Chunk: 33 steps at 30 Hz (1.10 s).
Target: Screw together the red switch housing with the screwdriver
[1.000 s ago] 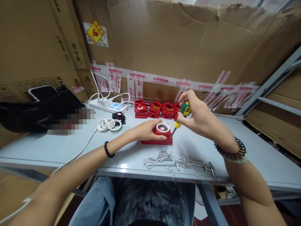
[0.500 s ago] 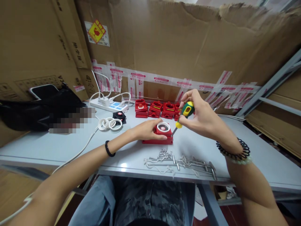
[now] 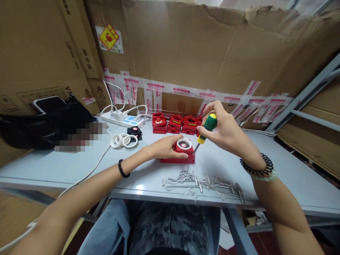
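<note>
A red block (image 3: 176,160) with a white ring (image 3: 184,143) on top lies on the table. My left hand (image 3: 168,147) grips the block from its left side, the thumb along the front. My right hand (image 3: 219,125) is closed round the green and yellow handle of a screwdriver (image 3: 209,124). The screwdriver slants down to the left, and its tip meets the right front corner of the block. In front of the block lie loose screws (image 3: 186,174) and metal rods with white cords (image 3: 223,186).
Several red parts (image 3: 175,123) stand along the back by the cardboard. White rings (image 3: 130,140), black pieces (image 3: 135,131) and a power strip (image 3: 124,118) are at the left back. A black bag (image 3: 47,124) with a phone (image 3: 50,104) lies far left.
The screwdriver handle has turned about its axis, and my right hand and wrist have shifted slightly left. My left hand and the block look nearly unchanged.
</note>
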### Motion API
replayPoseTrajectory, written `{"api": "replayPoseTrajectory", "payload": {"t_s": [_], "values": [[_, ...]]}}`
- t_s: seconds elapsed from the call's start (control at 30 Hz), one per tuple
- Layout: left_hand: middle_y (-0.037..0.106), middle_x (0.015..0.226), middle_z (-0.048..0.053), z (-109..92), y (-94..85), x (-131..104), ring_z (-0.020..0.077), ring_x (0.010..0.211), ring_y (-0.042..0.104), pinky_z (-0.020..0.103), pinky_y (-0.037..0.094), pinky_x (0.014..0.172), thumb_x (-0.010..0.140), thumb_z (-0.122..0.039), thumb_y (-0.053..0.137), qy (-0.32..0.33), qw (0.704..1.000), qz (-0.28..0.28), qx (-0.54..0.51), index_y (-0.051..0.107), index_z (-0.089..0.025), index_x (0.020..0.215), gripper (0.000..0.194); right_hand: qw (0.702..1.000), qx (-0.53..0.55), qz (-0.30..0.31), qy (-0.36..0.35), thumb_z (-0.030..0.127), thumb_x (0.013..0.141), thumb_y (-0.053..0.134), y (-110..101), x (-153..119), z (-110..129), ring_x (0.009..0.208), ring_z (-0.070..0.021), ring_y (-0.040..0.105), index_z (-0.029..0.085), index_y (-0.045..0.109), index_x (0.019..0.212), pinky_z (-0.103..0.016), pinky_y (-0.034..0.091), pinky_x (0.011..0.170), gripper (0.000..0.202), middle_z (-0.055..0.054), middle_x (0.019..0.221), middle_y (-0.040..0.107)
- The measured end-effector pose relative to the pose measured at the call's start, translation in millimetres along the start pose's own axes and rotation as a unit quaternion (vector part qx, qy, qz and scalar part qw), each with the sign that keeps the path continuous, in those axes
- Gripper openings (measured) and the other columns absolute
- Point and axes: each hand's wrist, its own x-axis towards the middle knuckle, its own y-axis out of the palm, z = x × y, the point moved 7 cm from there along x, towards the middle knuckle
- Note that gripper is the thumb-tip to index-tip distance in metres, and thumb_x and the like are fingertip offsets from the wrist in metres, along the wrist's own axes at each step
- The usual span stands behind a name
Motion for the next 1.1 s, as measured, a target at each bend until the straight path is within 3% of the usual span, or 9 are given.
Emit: {"api": "replayPoseTrajectory", "payload": {"t_s": [0.17, 0.3, 0.47, 0.67, 0.8, 0.87, 0.93, 1.0, 1.1], "values": [[0.065, 0.099, 0.006, 0, -0.3, 0, 0.0220, 0.085, 0.060, 0.029, 0.042, 0.071, 0.073, -0.060, 0.063, 0.002, 1.000, 0.000, -0.002, 0.054, -0.021, 0.106, 0.052, 0.997, 0.074, 0.000, -0.002, 0.019, 0.073, 0.057, -2, 0, 5, 0.069, -0.0167, 0.059, 0.024, 0.038, 0.102, -0.032, 0.047, 0.058, 0.035, 0.000, 0.081, 0.059], [0.065, 0.097, 0.005, 0, 0.0, 0, 0.0212, 0.083, 0.060, 0.029, 0.042, 0.069, 0.074, -0.058, 0.064, 0.007, 1.000, 0.003, -0.008, 0.054, -0.021, 0.107, 0.050, 0.995, 0.073, -0.060, 0.005, 0.019, 0.074, 0.056, -18, -2, 10, 0.074, -0.0191, 0.062, 0.025, 0.040, 0.106, -0.034, 0.049, 0.062, 0.037, -0.001, 0.083, 0.062], [0.065, 0.095, 0.003, -1, -0.2, 0, 0.0204, 0.082, 0.060, 0.028, 0.042, 0.068, 0.075, -0.058, 0.064, 0.008, 1.000, 0.006, -0.009, 0.053, -0.022, 0.108, 0.050, 0.990, 0.084, -0.112, -0.015, 0.016, 0.072, 0.057, -26, -2, 10, 0.066, -0.0164, 0.060, 0.024, 0.042, 0.103, -0.033, 0.049, 0.060, 0.036, 0.001, 0.075, 0.061], [0.063, 0.099, 0.006, 0, 0.7, 0, 0.0220, 0.085, 0.059, 0.030, 0.044, 0.071, 0.075, -0.061, 0.061, 0.004, 1.000, 0.002, 0.021, 0.052, -0.020, 0.108, 0.053, 0.989, 0.142, -0.042, -0.018, 0.011, 0.070, 0.056, -6, -4, 14, 0.062, -0.0126, 0.057, 0.024, 0.041, 0.097, -0.028, 0.047, 0.057, 0.033, 0.004, 0.072, 0.058], [0.058, 0.114, 0.011, 3, -2.0, -3, 0.0275, 0.099, 0.056, 0.039, 0.045, 0.081, 0.077, -0.064, 0.056, 0.003, 0.998, -0.013, 0.067, 0.044, -0.020, 0.124, 0.066, 0.988, 0.151, 0.029, 0.002, 0.011, 0.071, 0.055, 15, -9, 20, 0.055, -0.0097, 0.052, 0.024, 0.040, 0.099, -0.025, 0.043, 0.051, 0.034, 0.005, 0.072, 0.057], [0.050, 0.126, 0.014, -4, -8.6, -6, 0.0306, 0.112, 0.050, 0.046, 0.042, 0.090, 0.079, -0.062, 0.055, 0.024, 0.995, -0.041, 0.090, 0.035, -0.021, 0.133, 0.071, 0.987, 0.154, 0.049, 0.010, 0.011, 0.071, 0.055, 21, -11, 21, 0.053, -0.0087, 0.050, 0.023, 0.039, 0.100, -0.024, 0.041, 0.049, 0.035, 0.005, 0.072, 0.057], [0.043, 0.132, 0.015, -18, -16.0, -12, 0.0316, 0.123, 0.041, 0.049, 0.037, 0.097, 0.080, -0.057, 0.057, 0.077, 0.989, -0.072, 0.105, 0.038, -0.021, 0.133, 0.067, 0.986, 0.157, 0.053, 0.012, 0.012, 0.071, 0.055, 23, -12, 22, 0.053, -0.0084, 0.050, 0.023, 0.039, 0.100, -0.023, 0.040, 0.049, 0.036, 0.005, 0.072, 0.057], [0.042, 0.133, 0.014, -37, -19.8, -19, 0.0322, 0.129, 0.035, 0.049, 0.032, 0.103, 0.079, -0.052, 0.060, 0.145, 0.977, -0.093, 0.123, 0.053, -0.021, 0.119, 0.051, 0.986, 0.162, 0.049, 0.009, 0.012, 0.072, 0.055, 22, -12, 23, 0.054, -0.0088, 0.051, 0.023, 0.039, 0.101, -0.023, 0.040, 0.050, 0.035, 0.005, 0.072, 0.057], [0.048, 0.128, 0.009, -55, -11.4, -27, 0.0335, 0.131, 0.033, 0.049, 0.023, 0.108, 0.077, -0.050, 0.063, 0.205, 0.966, -0.064, 0.146, 0.068, -0.023, 0.092, 0.031, 0.985, 0.165, 0.038, 0.005, 0.013, 0.072, 0.056, 19, -12, 23, 0.056, -0.0098, 0.053, 0.023, 0.038, 0.101, -0.023, 0.040, 0.050, 0.035, 0.005, 0.072, 0.056]]}}
